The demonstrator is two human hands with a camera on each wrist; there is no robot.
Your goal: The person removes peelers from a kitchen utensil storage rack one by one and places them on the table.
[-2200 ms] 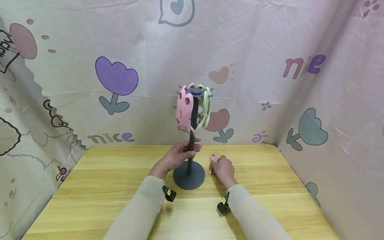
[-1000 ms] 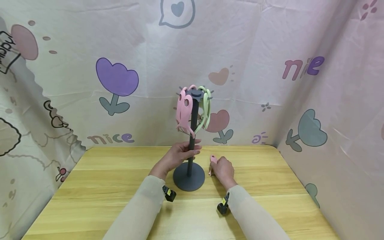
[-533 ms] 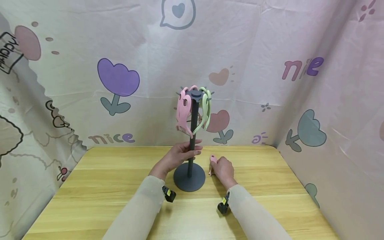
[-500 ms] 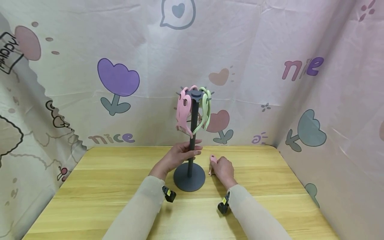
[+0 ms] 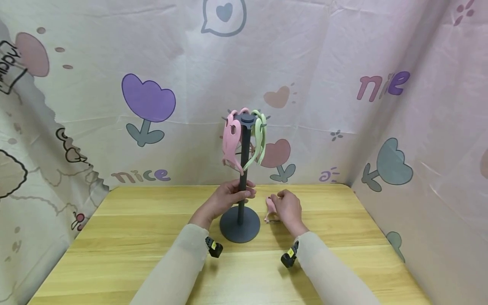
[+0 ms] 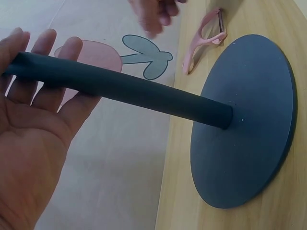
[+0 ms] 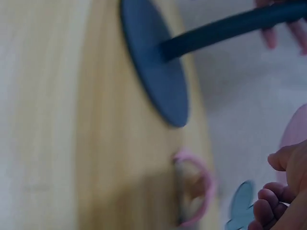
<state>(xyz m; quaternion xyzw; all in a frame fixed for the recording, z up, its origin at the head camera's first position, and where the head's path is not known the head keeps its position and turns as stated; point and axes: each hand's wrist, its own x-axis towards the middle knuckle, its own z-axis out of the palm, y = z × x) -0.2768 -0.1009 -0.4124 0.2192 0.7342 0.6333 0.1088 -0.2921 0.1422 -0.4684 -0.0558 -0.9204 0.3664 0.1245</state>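
A dark grey stand has an upright pole [image 5: 244,163] on a round base [image 5: 240,231]. My left hand [image 5: 223,200] holds the pole below its middle, fingers behind it and thumb in front. Pink peelers [image 5: 231,142] hang from the hooks on the left of its top, and light green peelers [image 5: 259,137] on the right. One more pink peeler [image 5: 270,205] lies on the table just right of the base, its blade end toward me. Over its handle end is my right hand [image 5: 289,210], loosely curled and holding nothing; the left wrist view shows a gap between hand and peeler [image 6: 195,43].
The wooden table [image 5: 152,254] extends on both sides of the stand. Behind it hangs a printed cloth [image 5: 206,76], with more cloth along the left and right sides. A small black camera sits on each wrist [image 5: 289,256].
My right hand has let go of the pink peeler and risen slightly up and right; the peeler stays on the table. The hanging peelers have turned a little with the stand. My left hand keeps its hold.
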